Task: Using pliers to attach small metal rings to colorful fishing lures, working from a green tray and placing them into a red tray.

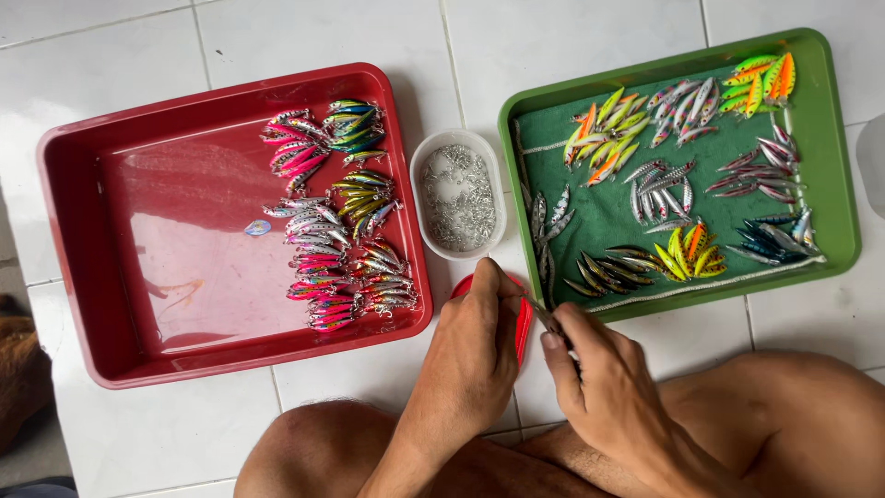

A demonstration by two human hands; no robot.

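Close to the knees, the left hand [475,337] and the right hand [590,378] meet over a red lid [524,323], both pinching 1 small fishing lure [544,314] between their fingertips. It looks light, hard and slick, with tiny sharp bits, so I think it is best held by its smooth sides. Farther off sit a white tub [458,195] of little metal rings, a red tray [138,258] and a green tray [820,166], both full of bright lures.
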